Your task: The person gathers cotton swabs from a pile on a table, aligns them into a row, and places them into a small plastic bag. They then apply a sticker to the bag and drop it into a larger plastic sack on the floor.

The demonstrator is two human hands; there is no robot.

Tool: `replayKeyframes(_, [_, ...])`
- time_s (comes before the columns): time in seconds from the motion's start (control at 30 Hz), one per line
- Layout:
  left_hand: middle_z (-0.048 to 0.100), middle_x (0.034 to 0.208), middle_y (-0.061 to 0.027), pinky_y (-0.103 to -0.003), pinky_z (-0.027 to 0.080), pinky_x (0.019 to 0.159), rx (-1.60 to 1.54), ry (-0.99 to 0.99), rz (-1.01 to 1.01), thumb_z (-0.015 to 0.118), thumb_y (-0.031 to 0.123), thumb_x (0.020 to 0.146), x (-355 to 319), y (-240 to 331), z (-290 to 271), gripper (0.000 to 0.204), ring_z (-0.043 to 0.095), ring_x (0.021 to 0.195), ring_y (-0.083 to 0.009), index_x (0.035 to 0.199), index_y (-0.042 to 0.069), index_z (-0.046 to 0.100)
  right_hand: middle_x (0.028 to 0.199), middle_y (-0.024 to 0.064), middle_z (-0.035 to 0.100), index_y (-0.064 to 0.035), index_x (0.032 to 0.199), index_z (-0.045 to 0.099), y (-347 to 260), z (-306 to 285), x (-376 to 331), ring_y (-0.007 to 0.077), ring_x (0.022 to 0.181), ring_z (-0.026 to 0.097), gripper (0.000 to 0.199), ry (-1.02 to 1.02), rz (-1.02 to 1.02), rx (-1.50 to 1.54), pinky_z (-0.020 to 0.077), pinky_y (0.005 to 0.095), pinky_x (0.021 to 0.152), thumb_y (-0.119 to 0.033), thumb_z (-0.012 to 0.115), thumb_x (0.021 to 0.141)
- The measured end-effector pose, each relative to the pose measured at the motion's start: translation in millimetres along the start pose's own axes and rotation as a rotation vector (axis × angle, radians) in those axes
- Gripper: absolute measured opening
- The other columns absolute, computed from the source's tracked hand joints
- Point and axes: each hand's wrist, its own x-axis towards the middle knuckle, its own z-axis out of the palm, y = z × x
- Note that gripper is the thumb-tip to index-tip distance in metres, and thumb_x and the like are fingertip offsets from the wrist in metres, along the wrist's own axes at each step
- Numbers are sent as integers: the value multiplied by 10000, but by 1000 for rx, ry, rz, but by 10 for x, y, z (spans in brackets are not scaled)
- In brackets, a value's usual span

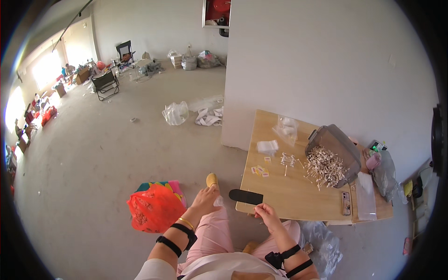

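Note:
Over my lap, my left hand (204, 201) has a small clear plastic bag (218, 201) between its thumb and fingers. My right hand (267, 218) is closed in a pinch at the table's near edge. A flat black strip with rounded corners (246, 196) reaches leftward from its fingertips. On the wooden table (298, 200) lies a grey plastic bin (337, 145), tipped on its side, with a heap of cotton swabs (324, 169) spilling out. Left of the heap are a small group of swabs (288, 160), several yellow-and-white cards (259, 170) and a stack of clear bags (267, 147).
A red plastic bag (156, 208) sits on the floor at my left. The table also bears a phone (346, 203), a pink roll-shaped thing (373, 161) and a clear plastic sheet (366, 196). Folding chairs (105, 85) and stuffed bags (189, 63) stand farther back.

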Motion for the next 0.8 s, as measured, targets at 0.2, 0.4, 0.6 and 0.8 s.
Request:
replayKeyframes(0.2, [523,1250,-84,-410,411,993,84,-211,-89,767,516,735,317,-285,359,624,497,1217,-280,1201,131,611,880,28,649,-41,955,641,161,-314,13,107,780,596,138,78,48,47,506,255,761,-177,621,968])
replayKeyframes(0.4, [526,1266,-81,-427,408,1001,-12,-170,-59,755,519,747,578,-307,555,656,485,1241,-282,1250,134,584,906,20,667,-60,970,655,326,-567,14,107,807,623,141,137,117,42,524,276,772,-198,632,957])
replayKeyframes(0.6, [548,1246,-77,-433,382,1043,-169,-161,36,770,490,743,731,-301,628,668,499,1222,-289,1274,138,569,891,13,663,-63,968,660,391,-646,55,104,797,624,134,187,183,81,525,263,774,-193,630,957])
replayKeyframes(0.8, [550,1233,-51,-420,374,1029,-131,-106,186,754,499,750,875,-129,614,658,509,1200,-263,1254,117,573,900,10,659,-62,981,663,375,-647,122,103,814,629,147,191,212,84,525,250,786,-204,626,960])
